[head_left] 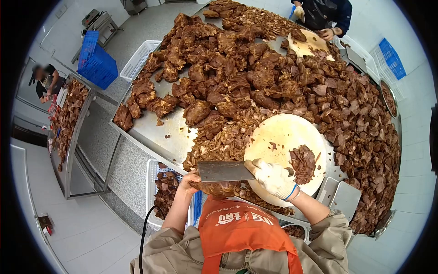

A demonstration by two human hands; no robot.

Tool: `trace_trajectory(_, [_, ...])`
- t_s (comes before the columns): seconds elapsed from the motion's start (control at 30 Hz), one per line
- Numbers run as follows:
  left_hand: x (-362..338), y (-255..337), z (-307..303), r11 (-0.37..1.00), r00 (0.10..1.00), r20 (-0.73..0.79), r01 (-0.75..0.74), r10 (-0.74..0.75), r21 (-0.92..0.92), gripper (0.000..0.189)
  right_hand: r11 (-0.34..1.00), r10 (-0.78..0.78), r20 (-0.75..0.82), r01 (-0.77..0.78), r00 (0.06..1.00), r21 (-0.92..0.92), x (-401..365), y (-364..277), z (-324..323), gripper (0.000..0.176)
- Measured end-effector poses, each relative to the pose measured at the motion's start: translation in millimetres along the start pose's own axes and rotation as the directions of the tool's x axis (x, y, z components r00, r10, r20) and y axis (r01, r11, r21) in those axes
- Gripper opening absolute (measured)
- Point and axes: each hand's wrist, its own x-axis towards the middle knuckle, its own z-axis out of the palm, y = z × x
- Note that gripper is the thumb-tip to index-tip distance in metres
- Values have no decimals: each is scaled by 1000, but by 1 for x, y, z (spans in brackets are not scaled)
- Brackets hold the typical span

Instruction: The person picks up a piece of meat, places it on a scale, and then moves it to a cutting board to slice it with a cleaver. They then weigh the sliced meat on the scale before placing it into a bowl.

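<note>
My right hand, in a white glove, is closed round the handle of a cleaver over the left side of a round cutting board. The wide blade points left, off the board's edge. My bare left hand has its fingers curled at the blade's far end, on a brown chunk of meat. The blade hides part of that chunk. A small pile of sliced meat lies on the board, right of my gloved hand.
Large brown meat chunks and cut pieces heap the metal table. A white crate with meat stands at lower left, blue crates behind. Co-workers stand across the table and at a left table. A metal box sits right.
</note>
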Motion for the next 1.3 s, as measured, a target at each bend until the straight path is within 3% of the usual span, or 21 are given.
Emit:
trace_trajectory(0.07, [-1, -6, -11, 999, 999, 49, -10, 12, -34, 67, 999, -1, 38, 3, 999, -53, 3, 1, -6, 47])
trace_trajectory(0.13, [-1, -9, -3, 986, 998, 58, 43, -34, -162, 67, 999, -26, -22, 26, 999, 32, 0, 13, 5, 49])
trace_trajectory(0.17, [-1, -10, 5, 986, 998, 61, 33, -23, -161, 67, 998, 31, -69, -27, 997, 57, -12, 27, 31, 52])
trace_trajectory(0.23, [0, -8, 27, 990, 997, -75, -33, 23, -135, 66, 988, 150, -19, -151, 988, -39, -31, 36, 43, 49])
trace_trajectory(0.3, [-6, -8, -4, 989, 998, -65, 18, -27, -146, 67, 977, 212, 19, -212, 977, -9, -39, 31, 46, 42])
trace_trajectory(0.37, [-7, -12, -29, 988, 995, -78, 51, -63, -147, 74, 903, 410, -12, -403, 912, 150, -39, 20, 38, 38])
trace_trajectory(0.5, [3, -7, 35, 987, 999, 10, -33, 35, -155, 75, 842, 428, -54, -376, 902, 388, -33, 15, 45, 34])
trace_trajectory(0.53, [4, -8, 29, 988, 999, 9, -33, 35, -153, 75, 860, 334, -157, -232, 930, 455, -27, 15, 37, 30])
trace_trajectory(0.67, [4, -10, 15, 999, 1000, -19, -6, 5, -36, 80, 842, 369, -23, -324, 929, 431, -28, 7, 20, 27])
trace_trajectory(0.77, [6, -7, 50, 967, 993, -95, -41, 67, 251, 85, 788, 482, -40, -412, 876, 458, -43, 5, 25, 19])
trace_trajectory(0.9, [12, -17, 48, 943, 955, -276, -11, 108, 332, 80, 910, 344, -165, -285, 924, 301, -70, 4, 40, 19])
trace_trajectory(0.97, [17, -28, 9, 984, 941, -338, 61, 0, 168, 70, 712, 591, -2, -519, 807, 473, -82, 0, 45, 20])
trace_trajectory(1.0, [19, -27, 27, 998, 969, -245, 6, 11, 67, 64, 710, 597, -6, -525, 802, 470, -86, -2, 43, 20])
trace_trajectory(1.07, [25, -33, 32, 992, 978, -208, -7, -18, -122, 62, 483, 729, 189, -690, 658, 539, -93, -7, 37, 19])
trace_trajectory(1.1, [25, -32, 31, 989, 986, -162, 19, -43, -145, 56, 351, 769, 290, -755, 570, 553, -96, -9, 34, 22])
trace_trajectory(1.13, [26, -35, 32, 990, 986, -157, 29, -52, -141, 56, 345, 776, 286, -758, 562, 554, -98, -10, 33, 22])
trace_trajectory(1.2, [27, -40, 37, 982, 975, -211, 36, -75, -185, 56, 791, 556, -198, -441, 807, 424, -102, -12, 30, 28])
trace_trajectory(1.23, [29, -41, 48, 982, 980, -181, 52, -85, -181, 53, 772, 560, -105, -472, 822, 426, -94, -21, 8, 44])
trace_trajectory(1.3, [32, -47, 45, 972, 980, -159, 87, -123, -217, 51, 907, 370, -139, -324, 919, 269, -88, -19, -1, 51])
